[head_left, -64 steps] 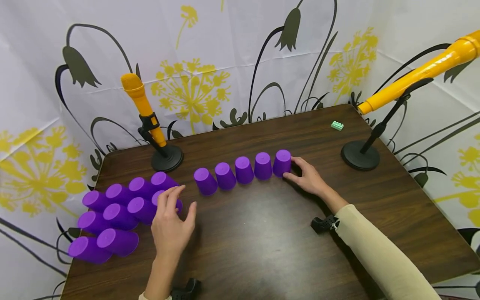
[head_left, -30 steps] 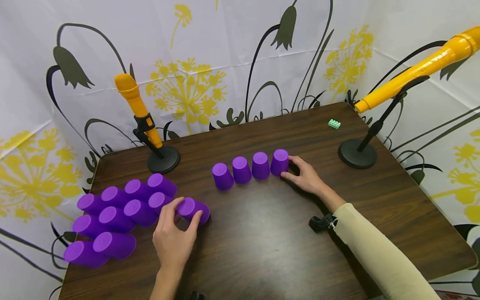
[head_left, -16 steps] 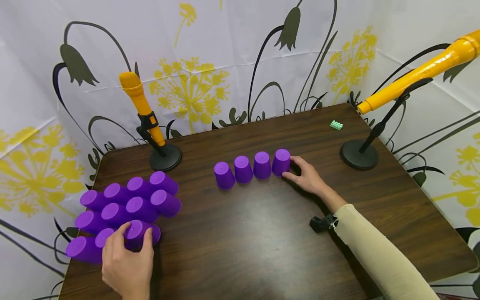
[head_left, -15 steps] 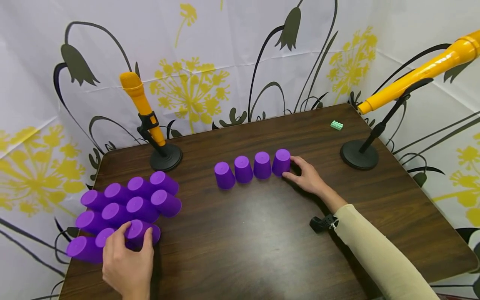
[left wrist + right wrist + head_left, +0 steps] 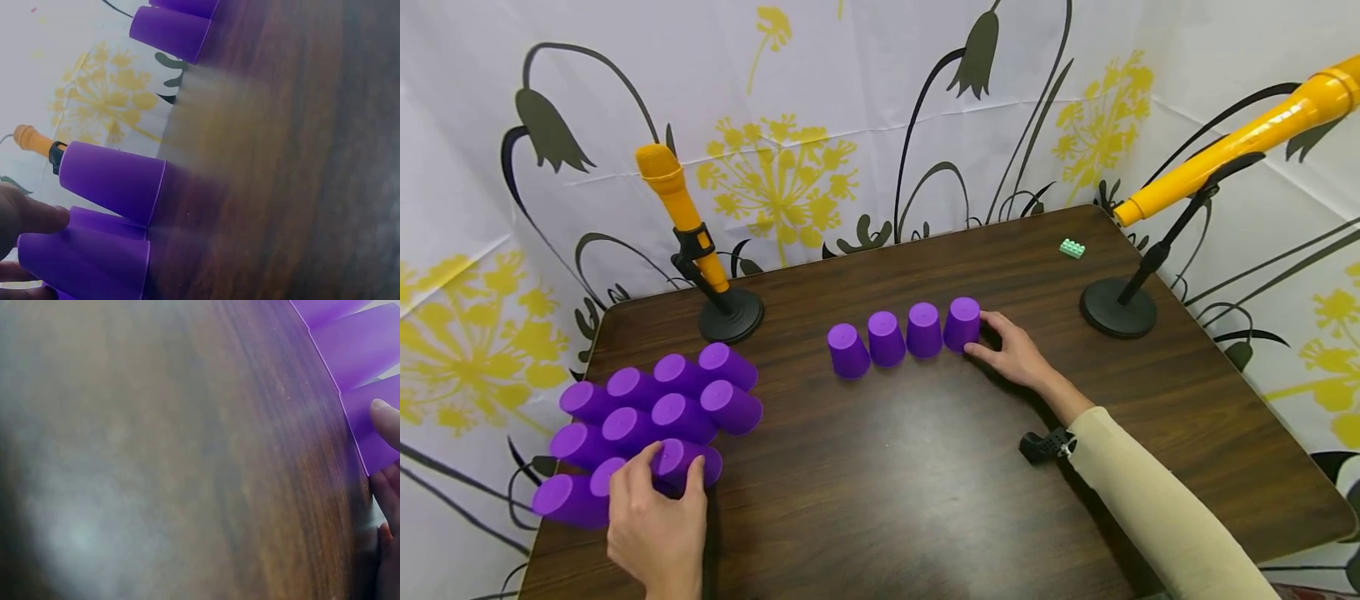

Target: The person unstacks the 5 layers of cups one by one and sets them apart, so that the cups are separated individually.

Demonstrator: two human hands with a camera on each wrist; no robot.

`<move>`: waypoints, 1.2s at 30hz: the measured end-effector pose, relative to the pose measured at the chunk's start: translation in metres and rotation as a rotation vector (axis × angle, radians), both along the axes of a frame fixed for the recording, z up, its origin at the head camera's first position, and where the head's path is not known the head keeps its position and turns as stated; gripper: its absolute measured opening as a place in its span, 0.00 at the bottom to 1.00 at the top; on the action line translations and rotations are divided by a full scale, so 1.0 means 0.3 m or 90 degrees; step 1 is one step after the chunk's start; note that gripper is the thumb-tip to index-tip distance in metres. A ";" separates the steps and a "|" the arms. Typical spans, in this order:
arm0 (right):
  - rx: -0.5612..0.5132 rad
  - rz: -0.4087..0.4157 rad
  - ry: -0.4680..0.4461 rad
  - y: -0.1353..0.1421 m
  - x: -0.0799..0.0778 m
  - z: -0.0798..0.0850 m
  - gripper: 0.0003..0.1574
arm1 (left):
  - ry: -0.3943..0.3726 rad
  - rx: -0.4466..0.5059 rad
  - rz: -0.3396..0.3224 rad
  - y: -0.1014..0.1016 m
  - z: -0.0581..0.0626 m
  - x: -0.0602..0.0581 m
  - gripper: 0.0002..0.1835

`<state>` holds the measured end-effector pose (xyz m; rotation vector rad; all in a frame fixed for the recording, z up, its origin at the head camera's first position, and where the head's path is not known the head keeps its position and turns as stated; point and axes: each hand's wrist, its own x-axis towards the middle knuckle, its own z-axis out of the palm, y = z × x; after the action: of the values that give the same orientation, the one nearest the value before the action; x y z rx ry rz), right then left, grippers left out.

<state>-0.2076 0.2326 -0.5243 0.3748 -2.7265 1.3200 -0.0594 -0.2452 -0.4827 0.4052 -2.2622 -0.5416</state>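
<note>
My left hand grips an upside-down purple plastic cup at the right end of the nearest row in the left group. In the left wrist view the thumb lies against that cup, with another purple cup just beyond it. My right hand holds the rightmost cup of a short row of upside-down purple cups, its thumb in front and fingers at the side. The cup left of it stands close by. The right wrist view shows the thumb on the end cup.
Several more upturned purple cups form rows at the left of the dark wooden table. A yellow microphone on a black stand is behind them. Another yellow microphone on a stand and a mint-green toy brick are at the right.
My left hand took the leftmost cup from the middle row and carried it left and nearer, to the front row of the left group. My right hand has stayed at its cup.
</note>
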 end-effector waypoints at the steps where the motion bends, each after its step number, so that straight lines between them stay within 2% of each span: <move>1: 0.002 -0.001 -0.002 0.001 -0.001 0.000 0.38 | 0.005 -0.004 0.000 0.001 0.003 0.000 0.28; 4: 0.006 -0.002 -0.006 0.003 -0.004 -0.002 0.38 | 0.042 -0.018 0.006 0.013 0.023 -0.004 0.28; 8: 0.003 0.001 -0.003 0.006 -0.003 -0.003 0.38 | 0.155 -0.026 -0.011 0.063 0.074 -0.031 0.24; 10: 0.001 0.001 0.001 0.007 -0.003 -0.002 0.38 | 0.215 -0.022 -0.050 0.104 0.098 -0.052 0.21; 13: -0.002 0.004 0.005 0.007 -0.003 -0.002 0.38 | 0.251 -0.022 -0.138 0.168 0.117 -0.087 0.20; 16: -0.004 0.004 0.004 0.006 -0.005 -0.003 0.38 | 0.209 -0.028 -0.226 0.228 0.107 -0.120 0.22; 20: -0.008 0.002 -0.002 0.006 -0.007 -0.004 0.37 | 0.067 -0.031 -0.317 0.305 0.075 -0.172 0.28; 24: -0.006 -0.001 -0.004 0.007 -0.007 -0.005 0.37 | -0.072 -0.023 -0.367 0.375 0.048 -0.244 0.37; 27: -0.001 -0.002 -0.006 0.006 -0.006 -0.006 0.38 | -0.140 -0.015 -0.389 0.415 0.034 -0.294 0.42; 31: 0.001 -0.001 -0.003 0.005 -0.006 -0.008 0.38 | -0.180 -0.006 -0.425 0.451 0.016 -0.346 0.44; 36: -0.010 -0.002 0.006 0.007 -0.008 -0.012 0.38 | -0.148 0.010 -0.463 0.474 -0.010 -0.385 0.34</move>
<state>-0.2100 0.2345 -0.5280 0.3742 -2.7057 1.3351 -0.1749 -0.1030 -0.4857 -0.3969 -2.6063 -0.9075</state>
